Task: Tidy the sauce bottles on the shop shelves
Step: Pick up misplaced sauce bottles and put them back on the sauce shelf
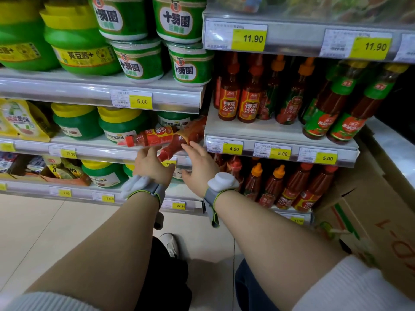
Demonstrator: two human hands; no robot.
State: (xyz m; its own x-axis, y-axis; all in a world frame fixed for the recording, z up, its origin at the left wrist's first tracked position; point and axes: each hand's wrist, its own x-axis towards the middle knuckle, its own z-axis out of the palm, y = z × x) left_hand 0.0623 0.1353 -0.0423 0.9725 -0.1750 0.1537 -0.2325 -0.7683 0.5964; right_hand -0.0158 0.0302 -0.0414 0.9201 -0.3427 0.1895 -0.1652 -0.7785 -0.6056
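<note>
While both hands reach toward the middle shelf (94, 145), two red sauce bottles lie tipped at its front edge: one bottle (151, 137) flat, cap pointing left; a second bottle (179, 142) slanting down over the lip. Left hand (151, 164) open, fingertips seemingly touching them. Right hand (199, 167) open, just beside, holding nothing.

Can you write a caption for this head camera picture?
Two bare hands reach for toppled red plastic sauce bottles on a shop shelf.
</note>
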